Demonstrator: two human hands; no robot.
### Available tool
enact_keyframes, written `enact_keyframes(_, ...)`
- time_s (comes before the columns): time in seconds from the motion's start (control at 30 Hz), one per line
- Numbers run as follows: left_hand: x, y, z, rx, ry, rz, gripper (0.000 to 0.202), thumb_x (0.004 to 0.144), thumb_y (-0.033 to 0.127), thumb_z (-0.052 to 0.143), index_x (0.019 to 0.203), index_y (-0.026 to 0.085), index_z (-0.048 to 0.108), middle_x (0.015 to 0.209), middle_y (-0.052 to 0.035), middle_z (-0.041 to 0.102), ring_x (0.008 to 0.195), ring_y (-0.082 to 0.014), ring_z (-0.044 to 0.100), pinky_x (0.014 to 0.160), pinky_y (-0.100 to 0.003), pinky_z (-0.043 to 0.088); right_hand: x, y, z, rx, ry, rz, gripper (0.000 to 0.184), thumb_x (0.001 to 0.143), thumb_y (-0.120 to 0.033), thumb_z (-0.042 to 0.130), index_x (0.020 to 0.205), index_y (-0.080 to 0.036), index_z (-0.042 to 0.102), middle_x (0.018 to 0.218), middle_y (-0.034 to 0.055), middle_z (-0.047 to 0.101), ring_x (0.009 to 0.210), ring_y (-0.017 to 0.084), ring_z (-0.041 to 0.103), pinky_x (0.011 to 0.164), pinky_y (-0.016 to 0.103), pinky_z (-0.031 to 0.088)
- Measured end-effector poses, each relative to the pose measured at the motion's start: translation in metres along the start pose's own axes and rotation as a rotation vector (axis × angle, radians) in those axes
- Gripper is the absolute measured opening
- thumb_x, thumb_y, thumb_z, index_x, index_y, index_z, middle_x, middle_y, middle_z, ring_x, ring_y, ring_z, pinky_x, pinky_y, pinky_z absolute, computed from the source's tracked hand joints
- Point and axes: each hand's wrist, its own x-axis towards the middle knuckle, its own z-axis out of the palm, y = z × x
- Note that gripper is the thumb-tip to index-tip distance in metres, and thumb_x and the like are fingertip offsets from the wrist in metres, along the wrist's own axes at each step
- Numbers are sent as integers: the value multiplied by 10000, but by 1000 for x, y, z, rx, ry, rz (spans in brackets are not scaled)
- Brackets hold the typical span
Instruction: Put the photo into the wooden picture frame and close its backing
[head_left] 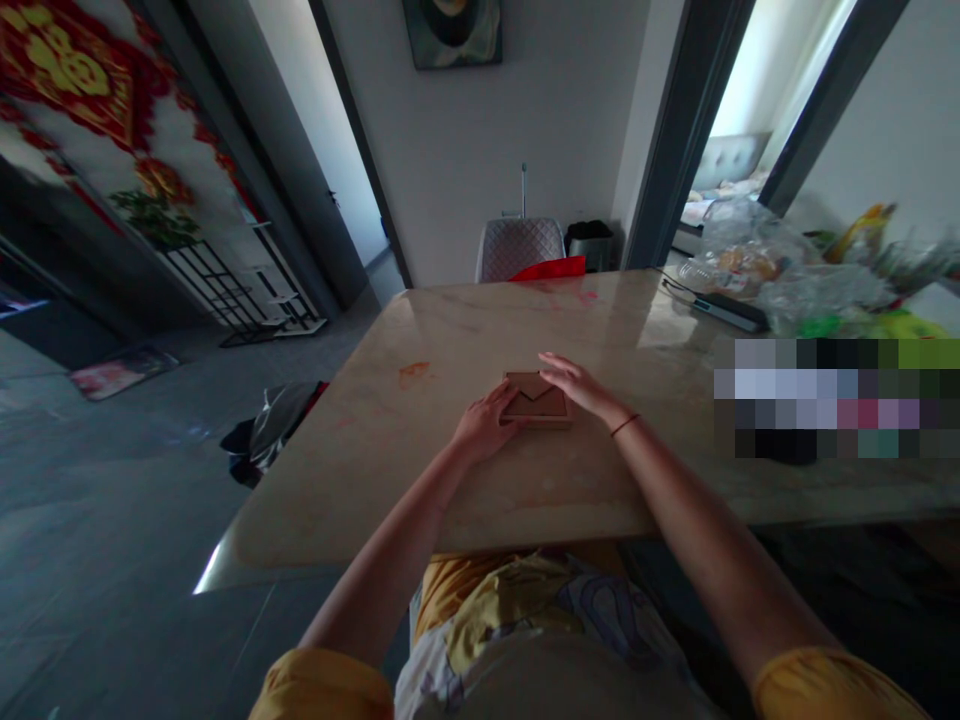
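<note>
Because both hands lie against it, the small flat brown box (553,408) sits squarely between them on the near half of the pale marble tabletop (337,470). The left hand (486,422) rests with its fingers lightly curled against the box's left side, while the right hand (579,388) lies open, its fingertips reaching just past the far edge. Neither looks clenched or clearly grips (whether the box is cardboard or wood, I cannot tell). The step in hand appears to be steadying it flat on the marble; any lift would call for fingers closing on its edges. A red thread bracelet (624,425) circles the right wrist. Farther off lie an orange smear (414,373) and bunched plastic bags (757,265).
</note>
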Motion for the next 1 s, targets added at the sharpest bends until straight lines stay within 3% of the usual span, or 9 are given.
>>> enact_keyframes(0.13,2,0,1,-48,10,-40,492,921,410,365,1350,196,475,1513,-75,298,1347,-213,364,1109,-338,272,4,6,-16,100,64,123,403,790,-259,604,1188,-199,612,1300,112,573,1238,235,506,1084,453,340)
enact_keyframes(0.3,8,-1,4,-150,54,-177,405,866,315,492,1266,303,556,1481,8,369,1277,-207,458,1089,-359,307,-1,12,-15,40,-16,97,476,671,-200,730,1139,-208,638,1248,105,610,1170,245,561,1044,458,398)
enact_keyframes(0.53,12,9,3,-146,71,-288,434,837,362,543,1264,286,563,1433,-51,444,1244,-239,487,1060,-389,329,0,12,-11,-22,-3,64,394,710,-169,696,1102,-182,659,1247,116,611,1180,230,560,1065,444,377)
enact_keyframes(0.67,10,15,6,-65,111,-272,462,860,431,498,1287,260,544,1414,-86,458,1219,-257,503,1040,-419,342,2,16,-12,18,14,73,393,724,-174,689,1113,-139,646,1270,150,589,1181,224,559,1056,417,387)
enact_keyframes(0.77,9,15,9,-36,116,-268,497,869,461,473,1320,253,504,1420,-95,444,1255,-260,466,1048,-427,329,4,22,-11,57,16,58,354,714,-183,704,1064,-161,665,1264,126,597,1152,211,579,1030,403,416)
enact_keyframes(1.0,7,17,5,6,117,-274,503,863,421,475,1324,222,497,1425,-103,436,1255,-267,462,1048,-414,324,4,20,-13,46,-32,80,347,719,-209,705,1062,-178,672,1171,111,658,1083,216,618,995,429,440)
